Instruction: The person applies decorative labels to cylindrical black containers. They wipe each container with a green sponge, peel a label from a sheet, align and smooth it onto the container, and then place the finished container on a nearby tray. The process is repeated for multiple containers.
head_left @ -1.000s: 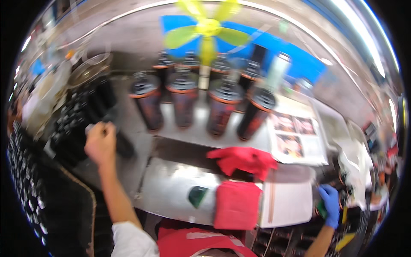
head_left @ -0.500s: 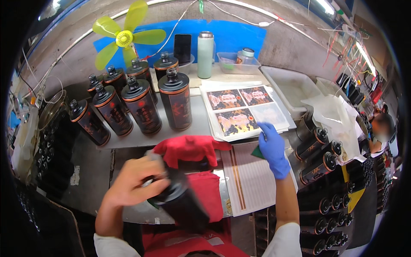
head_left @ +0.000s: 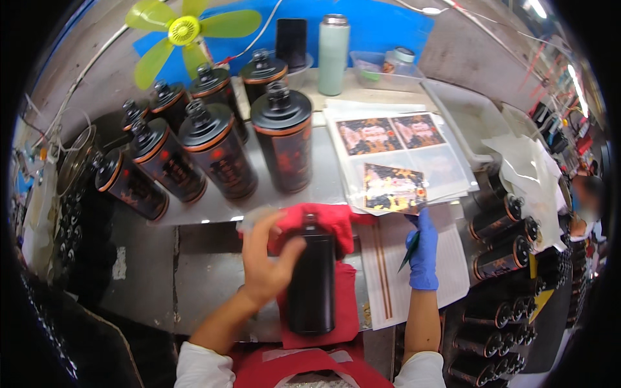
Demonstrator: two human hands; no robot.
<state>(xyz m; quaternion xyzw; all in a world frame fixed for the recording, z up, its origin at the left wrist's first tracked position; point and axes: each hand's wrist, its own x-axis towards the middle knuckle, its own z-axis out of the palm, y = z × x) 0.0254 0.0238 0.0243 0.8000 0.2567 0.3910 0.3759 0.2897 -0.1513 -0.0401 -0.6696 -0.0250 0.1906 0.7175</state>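
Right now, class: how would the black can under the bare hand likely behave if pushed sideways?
The black can lies on red cloth; round, so it probably rolls, though cloth may slow it. Left hand grips it; smooth metal looks slippery.

Seven black bottles [head_left: 213,152] are counted standing on the tabletop [head_left: 323,174], with one more black bottle [head_left: 312,284] over the red cloth [head_left: 323,223]. One yellow fan [head_left: 184,31], one pale flask [head_left: 333,46] and one phone [head_left: 292,42] are seen.

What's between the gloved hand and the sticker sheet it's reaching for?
Nothing visible. The right hand, holding a dark green tool, is at the lower edge of the sticker sheet; whether they touch is unclear.
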